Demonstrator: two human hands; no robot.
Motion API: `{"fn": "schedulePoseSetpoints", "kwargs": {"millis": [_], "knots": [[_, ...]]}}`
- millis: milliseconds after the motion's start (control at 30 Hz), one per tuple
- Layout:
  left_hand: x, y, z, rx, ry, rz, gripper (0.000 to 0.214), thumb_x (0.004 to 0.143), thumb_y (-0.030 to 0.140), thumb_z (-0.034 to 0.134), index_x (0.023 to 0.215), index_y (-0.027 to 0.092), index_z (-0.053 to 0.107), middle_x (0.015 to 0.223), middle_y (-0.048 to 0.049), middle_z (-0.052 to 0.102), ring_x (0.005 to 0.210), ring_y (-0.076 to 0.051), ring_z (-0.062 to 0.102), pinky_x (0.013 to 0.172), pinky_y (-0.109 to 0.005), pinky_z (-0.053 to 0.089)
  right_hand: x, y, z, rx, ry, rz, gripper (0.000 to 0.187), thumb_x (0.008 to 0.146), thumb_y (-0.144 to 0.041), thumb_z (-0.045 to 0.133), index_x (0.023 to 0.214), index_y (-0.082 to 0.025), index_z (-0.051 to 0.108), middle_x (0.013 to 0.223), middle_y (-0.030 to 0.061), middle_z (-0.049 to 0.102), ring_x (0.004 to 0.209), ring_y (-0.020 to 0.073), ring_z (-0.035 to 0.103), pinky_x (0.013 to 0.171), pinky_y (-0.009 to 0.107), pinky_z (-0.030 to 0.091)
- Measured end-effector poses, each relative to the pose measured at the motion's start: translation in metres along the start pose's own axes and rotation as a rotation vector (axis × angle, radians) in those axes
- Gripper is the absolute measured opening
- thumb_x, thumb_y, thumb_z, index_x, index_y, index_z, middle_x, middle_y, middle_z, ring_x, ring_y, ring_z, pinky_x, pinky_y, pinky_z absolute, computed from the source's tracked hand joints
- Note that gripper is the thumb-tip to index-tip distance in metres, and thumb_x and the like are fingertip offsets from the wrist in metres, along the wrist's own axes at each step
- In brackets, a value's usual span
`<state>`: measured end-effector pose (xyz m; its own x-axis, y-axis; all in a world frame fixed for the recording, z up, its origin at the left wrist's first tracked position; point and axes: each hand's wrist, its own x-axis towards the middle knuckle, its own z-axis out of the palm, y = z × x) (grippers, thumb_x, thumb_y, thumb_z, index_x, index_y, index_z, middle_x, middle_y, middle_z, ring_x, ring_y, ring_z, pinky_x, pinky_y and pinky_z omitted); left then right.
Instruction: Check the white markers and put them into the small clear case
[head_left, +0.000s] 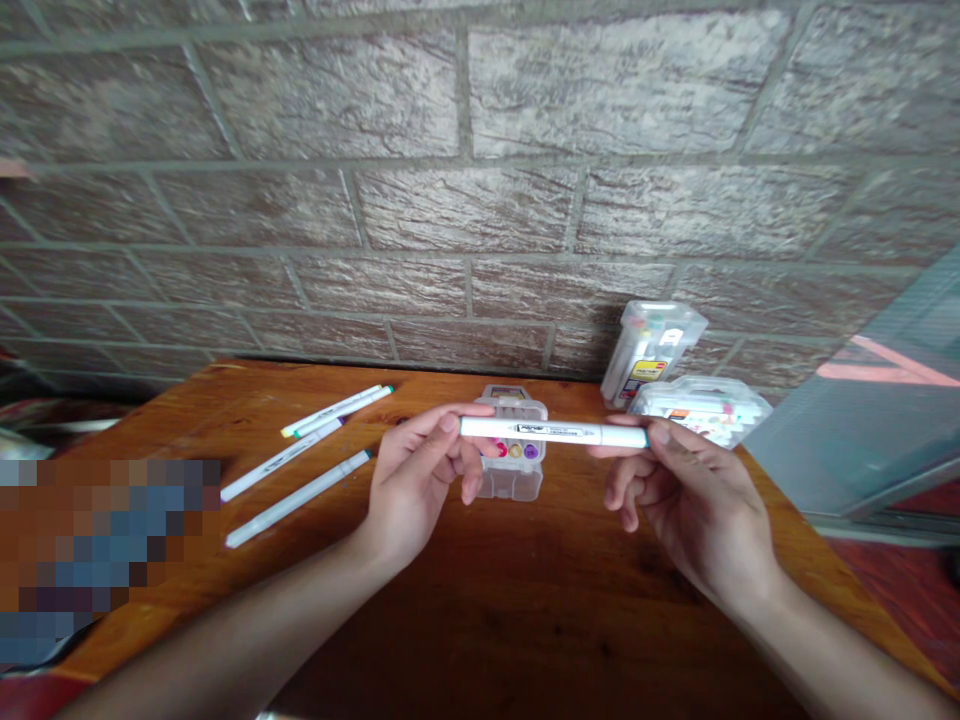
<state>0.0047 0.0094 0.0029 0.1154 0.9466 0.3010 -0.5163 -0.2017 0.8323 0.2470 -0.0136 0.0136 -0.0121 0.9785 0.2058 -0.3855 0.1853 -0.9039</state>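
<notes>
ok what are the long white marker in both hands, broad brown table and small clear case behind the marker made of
Long white marker: probably smooth plastic, judging by its even, satiny surface. Broad brown table: likely varnished wood; grain and sheen show. Small clear case: seemingly glossy plastic, see-through with bright edges.

Behind the held marker (555, 430), a case (510, 482) sits at twelve o'clock on the counter (495, 600); loose markers (300, 500) lie at eleven, two boxes (651, 350) at one.

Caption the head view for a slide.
Left hand and right hand hold a white marker by its ends above a wooden table bearing loose markers and clear cases.
</notes>
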Motion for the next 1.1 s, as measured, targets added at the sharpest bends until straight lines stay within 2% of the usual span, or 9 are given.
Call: {"fn": "schedulePoseSetpoints", "kwargs": {"millis": [1100], "knots": [[0.0012,-0.0006,0.0013,0.004,0.017,-0.013,0.026,0.095,0.034,0.073,0.108,0.012,0.08,0.076,-0.0094,0.08,0.045,-0.011,0.055,0.044,-0.023,0.044,0.0028,0.0032,-0.0009,0.001,0.007,0.012,0.024,0.094,-0.04,0.079,0.101,-0.018,0.083,0.094,0.013,0.086,0.053,0.0178,0.071,0.039,0.023,0.056]]}}
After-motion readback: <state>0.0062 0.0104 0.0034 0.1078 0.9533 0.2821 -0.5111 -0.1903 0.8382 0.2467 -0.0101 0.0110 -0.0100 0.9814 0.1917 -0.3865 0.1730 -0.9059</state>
